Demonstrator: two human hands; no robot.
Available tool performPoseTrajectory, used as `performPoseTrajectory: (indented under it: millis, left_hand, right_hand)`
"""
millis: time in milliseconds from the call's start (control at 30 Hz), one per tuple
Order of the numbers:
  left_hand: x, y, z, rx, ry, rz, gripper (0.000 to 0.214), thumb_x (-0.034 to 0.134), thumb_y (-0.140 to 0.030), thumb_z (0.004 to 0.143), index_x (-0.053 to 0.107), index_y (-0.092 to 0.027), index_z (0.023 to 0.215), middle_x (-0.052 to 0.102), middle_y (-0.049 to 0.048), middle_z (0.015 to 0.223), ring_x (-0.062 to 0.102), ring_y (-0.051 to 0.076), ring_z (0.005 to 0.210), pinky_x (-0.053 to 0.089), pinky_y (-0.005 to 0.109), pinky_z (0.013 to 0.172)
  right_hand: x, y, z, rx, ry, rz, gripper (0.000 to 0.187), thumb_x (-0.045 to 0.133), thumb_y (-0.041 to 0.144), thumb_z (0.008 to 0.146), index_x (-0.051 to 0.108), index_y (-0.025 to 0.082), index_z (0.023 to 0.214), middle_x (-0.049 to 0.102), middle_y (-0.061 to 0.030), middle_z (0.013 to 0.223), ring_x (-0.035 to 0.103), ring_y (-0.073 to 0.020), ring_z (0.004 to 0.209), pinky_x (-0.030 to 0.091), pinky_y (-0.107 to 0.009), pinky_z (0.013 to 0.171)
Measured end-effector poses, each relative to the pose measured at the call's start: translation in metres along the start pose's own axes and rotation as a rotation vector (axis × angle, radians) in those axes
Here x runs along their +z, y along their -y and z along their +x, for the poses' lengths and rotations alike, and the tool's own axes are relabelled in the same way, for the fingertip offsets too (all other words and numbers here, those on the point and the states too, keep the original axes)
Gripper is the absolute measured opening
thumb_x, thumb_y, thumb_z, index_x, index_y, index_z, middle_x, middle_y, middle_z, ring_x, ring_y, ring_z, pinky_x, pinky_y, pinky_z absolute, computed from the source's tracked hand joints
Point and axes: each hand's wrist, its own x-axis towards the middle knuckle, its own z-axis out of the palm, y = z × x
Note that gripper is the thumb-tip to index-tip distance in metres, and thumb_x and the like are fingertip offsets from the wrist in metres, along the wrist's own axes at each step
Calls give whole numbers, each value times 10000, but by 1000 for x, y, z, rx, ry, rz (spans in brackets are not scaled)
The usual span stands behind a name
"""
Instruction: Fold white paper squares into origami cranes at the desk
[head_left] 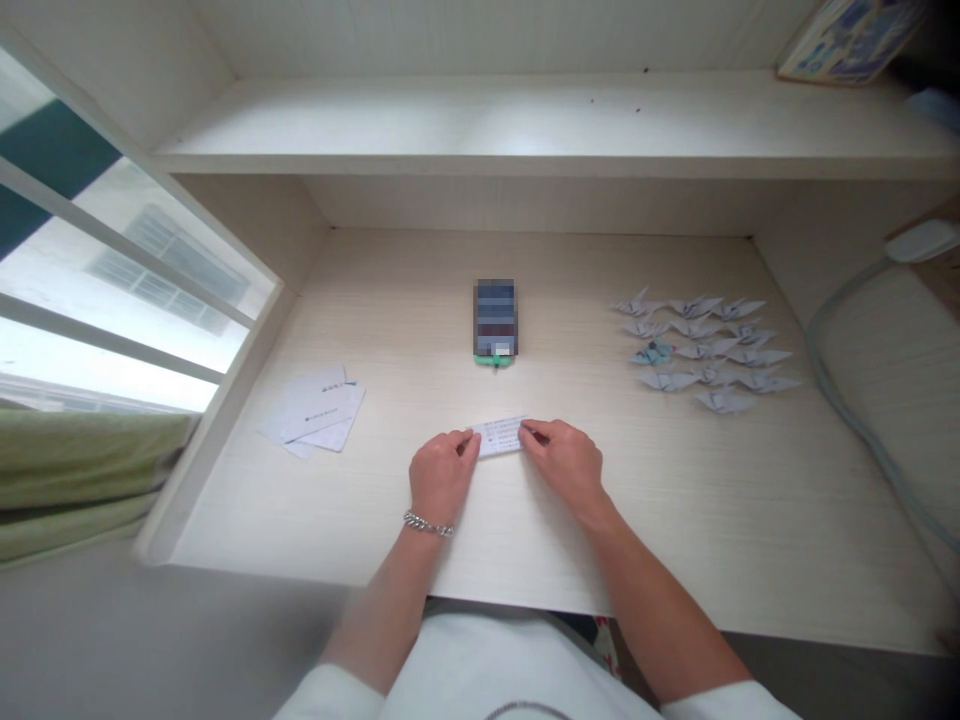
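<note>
Between my two hands is a small folded rectangle of printed paper point(499, 437), held just at or above the desk near its front middle. My left hand point(444, 470), with a chain bracelet at the wrist, pinches the paper's left end between thumb and fingers. At the right end, my right hand point(564, 458) grips the paper in the same way. Off to the right, several folded paper cranes point(710, 350) stand in rows, mostly white; one crane point(652, 353) is light blue. Some loose paper sheets point(319, 412) lie overlapping on the left.
A phone-like device point(496, 318), its screen blurred, lies beyond my hands with a green piece at its near end. A shelf point(487, 125) spans above the desk point(360, 500). At left is a barred window point(135, 260) with a green curtain point(82, 470); a cable point(847, 410) hangs at right.
</note>
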Motion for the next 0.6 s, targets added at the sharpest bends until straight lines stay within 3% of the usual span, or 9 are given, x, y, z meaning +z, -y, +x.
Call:
performPoseTrajectory:
  millis: [167, 300, 433, 500, 600]
  left_hand:
    - [4, 2, -4, 50, -77, 24, 359, 389, -420, 862, 667, -205, 935, 643, 51, 793, 559, 162, 754, 409, 271, 706]
    - [8, 3, -7, 75, -127, 27, 343, 398, -401, 865, 668, -200, 933, 627, 54, 786, 540, 162, 763, 402, 275, 705]
    - [10, 4, -7, 107, -144, 26, 325, 410, -388, 864, 664, -204, 951, 623, 54, 787, 528, 162, 749, 397, 277, 686]
    - [11, 4, -7, 128, -152, 30, 319, 411, -377, 867, 662, -202, 956, 620, 57, 788, 525, 162, 749, 398, 279, 691]
    - [11, 6, -7, 161, -156, 44, 311, 412, -360, 869, 657, -196, 968, 606, 62, 774, 517, 167, 747, 404, 285, 689]
  right_hand:
    - [5, -4, -5, -62, -124, -32, 261, 468, 445, 827, 655, 368, 992, 577, -14, 910, 550, -148, 732, 385, -255, 573]
    - [13, -1, -9, -282, -238, -76, 235, 462, 283, 860, 671, 272, 967, 579, -58, 938, 513, -197, 850, 417, -296, 663]
    - [26, 9, -20, -664, -163, -54, 289, 415, 132, 865, 645, 203, 1025, 600, -77, 1000, 487, -213, 953, 418, -342, 834]
    - [31, 13, -26, -761, -151, -23, 321, 390, 130, 874, 596, 141, 1120, 580, -107, 1080, 456, -221, 1045, 395, -343, 916]
    - [34, 12, -33, -792, -138, -23, 369, 399, 211, 884, 530, 78, 1202, 532, -150, 1192, 402, -249, 1152, 344, -379, 997]
